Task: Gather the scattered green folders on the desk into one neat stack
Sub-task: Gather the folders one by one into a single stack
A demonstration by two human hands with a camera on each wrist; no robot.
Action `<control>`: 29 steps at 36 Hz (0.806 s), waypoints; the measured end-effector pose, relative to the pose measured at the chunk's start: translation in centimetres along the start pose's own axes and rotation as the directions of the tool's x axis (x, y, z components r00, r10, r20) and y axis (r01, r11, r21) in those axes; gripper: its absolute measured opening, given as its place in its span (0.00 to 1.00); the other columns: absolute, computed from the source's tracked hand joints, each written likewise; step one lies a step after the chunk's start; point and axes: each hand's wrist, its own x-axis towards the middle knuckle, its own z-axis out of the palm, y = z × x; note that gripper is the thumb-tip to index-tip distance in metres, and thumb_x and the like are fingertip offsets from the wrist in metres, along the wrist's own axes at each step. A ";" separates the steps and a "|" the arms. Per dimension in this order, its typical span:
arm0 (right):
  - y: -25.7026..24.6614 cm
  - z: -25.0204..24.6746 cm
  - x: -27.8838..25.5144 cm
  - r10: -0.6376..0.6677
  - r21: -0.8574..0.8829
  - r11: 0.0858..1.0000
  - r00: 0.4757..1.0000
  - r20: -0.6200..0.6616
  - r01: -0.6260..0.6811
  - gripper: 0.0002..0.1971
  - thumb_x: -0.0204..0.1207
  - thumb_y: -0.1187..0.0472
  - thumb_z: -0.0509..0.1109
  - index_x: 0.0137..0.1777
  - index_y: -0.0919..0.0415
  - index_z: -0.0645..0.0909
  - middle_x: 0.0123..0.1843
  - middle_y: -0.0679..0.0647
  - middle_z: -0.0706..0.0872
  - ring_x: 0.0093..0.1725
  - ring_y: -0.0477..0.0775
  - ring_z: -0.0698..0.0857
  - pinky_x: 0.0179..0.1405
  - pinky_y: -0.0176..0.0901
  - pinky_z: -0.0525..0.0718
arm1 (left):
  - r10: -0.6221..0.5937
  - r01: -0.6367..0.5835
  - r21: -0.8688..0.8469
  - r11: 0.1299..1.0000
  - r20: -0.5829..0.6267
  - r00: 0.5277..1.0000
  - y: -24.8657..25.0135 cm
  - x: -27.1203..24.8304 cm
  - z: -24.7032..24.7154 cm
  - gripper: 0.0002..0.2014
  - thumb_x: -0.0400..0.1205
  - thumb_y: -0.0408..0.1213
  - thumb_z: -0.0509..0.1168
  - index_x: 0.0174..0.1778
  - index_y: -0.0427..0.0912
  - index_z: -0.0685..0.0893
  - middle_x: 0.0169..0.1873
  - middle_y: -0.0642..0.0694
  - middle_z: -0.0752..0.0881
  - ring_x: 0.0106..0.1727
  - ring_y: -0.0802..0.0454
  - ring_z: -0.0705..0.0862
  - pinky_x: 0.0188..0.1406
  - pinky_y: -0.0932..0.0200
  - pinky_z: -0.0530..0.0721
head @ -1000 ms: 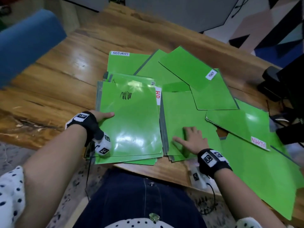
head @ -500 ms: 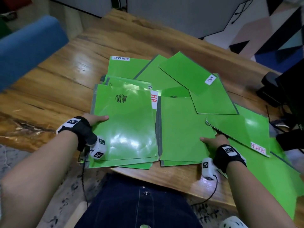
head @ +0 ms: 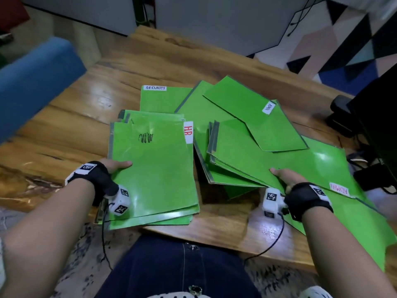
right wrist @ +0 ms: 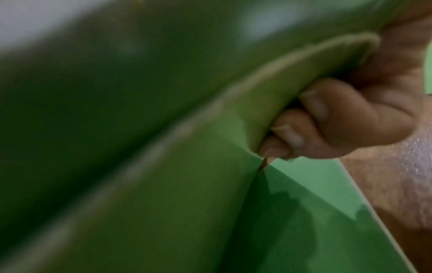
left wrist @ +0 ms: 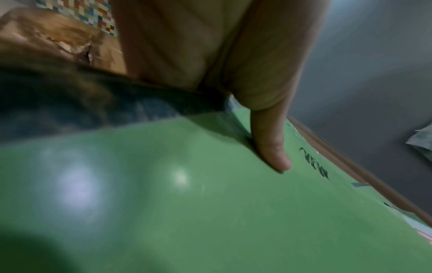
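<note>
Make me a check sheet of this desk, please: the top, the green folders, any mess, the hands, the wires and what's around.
Surface: wooden desk, glossy, rough near edge at the left.
Job's things: left stack with a scribble on top, overhanging the near edge; right bundle raised at its right side; SECURITY folder and ADMIN folders lie scattered.
Clutter: black object on the desk's right end, unidentifiable.
Hands: left hand grips the left stack, thumb on top; right hand grips the right bundle's edge, fingers curled beneath.
Cables: black wires at the right; a cable runs from the right wrist.
Surroundings: blue seat, patterned wall.
</note>
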 end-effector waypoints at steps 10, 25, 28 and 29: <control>-4.0 -1.6 -4.3 -0.003 0.256 0.967 1.000 -0.011 0.006 0.22 0.79 0.56 0.69 0.59 0.74 0.68 0.45 0.63 0.76 0.35 0.61 0.77 0.40 0.59 0.87 | 0.030 -0.031 0.027 0.999 0.057 0.998 -0.3 0.5 -0.2 0.42 0.73 0.54 0.72 0.75 0.28 0.68 0.70 0.30 0.74 0.55 0.38 0.77 0.52 0.51 0.75; -4.7 13.7 -10.0 -0.311 -0.007 0.950 0.940 -0.139 0.314 0.31 0.79 0.56 0.70 0.76 0.71 0.66 0.74 0.65 0.75 0.70 0.65 0.77 0.66 0.55 0.78 | 0.207 -0.176 -0.218 0.960 0.124 0.970 -3.4 11.2 -0.9 0.71 0.45 0.89 0.48 0.82 0.48 0.60 0.80 0.42 0.63 0.80 0.42 0.64 0.78 0.41 0.62; -3.4 14.8 -9.4 -0.325 -0.305 0.910 0.940 -0.102 0.281 0.22 0.81 0.55 0.67 0.67 0.71 0.73 0.65 0.64 0.81 0.63 0.65 0.82 0.55 0.48 0.81 | 0.209 -0.192 -0.128 0.973 0.135 0.968 -2.1 5.7 -0.5 0.68 0.50 0.88 0.45 0.84 0.50 0.51 0.83 0.42 0.53 0.82 0.41 0.55 0.79 0.37 0.55; -3.0 14.8 -9.0 -0.313 -0.362 0.894 0.946 -0.088 0.262 0.20 0.81 0.55 0.67 0.64 0.70 0.74 0.61 0.63 0.83 0.60 0.64 0.83 0.54 0.49 0.82 | 0.210 -0.196 -0.099 0.976 0.150 0.966 -1.9 5.7 -0.4 0.65 0.53 0.87 0.46 0.84 0.50 0.52 0.83 0.42 0.53 0.82 0.41 0.55 0.78 0.36 0.55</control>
